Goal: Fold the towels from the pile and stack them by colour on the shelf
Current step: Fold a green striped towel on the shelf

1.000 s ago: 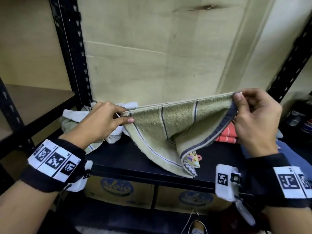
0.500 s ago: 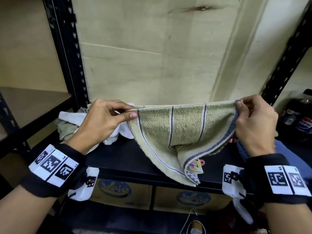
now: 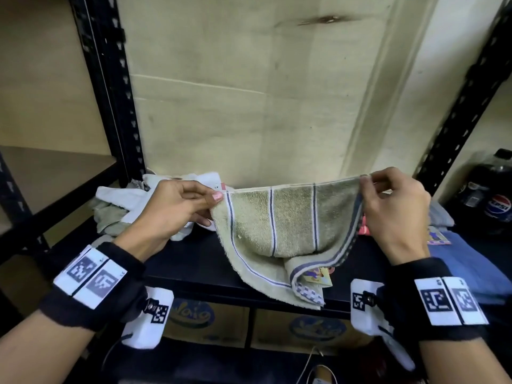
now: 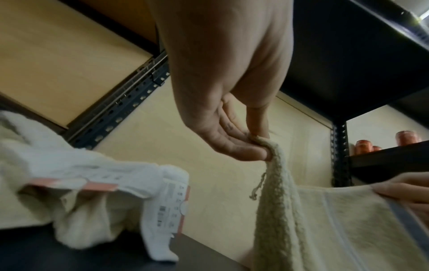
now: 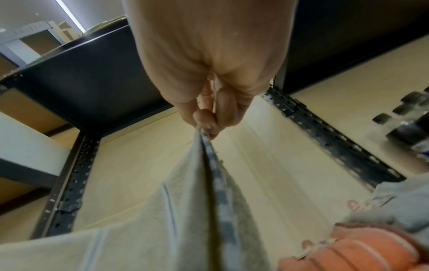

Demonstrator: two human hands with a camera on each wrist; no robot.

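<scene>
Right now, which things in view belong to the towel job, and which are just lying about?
Belongs to the job:
green striped towel, pinched by left hand and right hand
white towel pile
folded blue towel
orange towel
black shelf

Lying about:
Pepsi bottle
cardboard boxes

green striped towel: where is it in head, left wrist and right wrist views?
Head: green striped towel at centre, stretched between left hand and right hand, lower part draped on the black shelf.
Left wrist: lower right, hanging from the fingertips.
Right wrist: bottom centre, running down from the pinch.
Shared landmark: the shelf's perforated black upright.
</scene>
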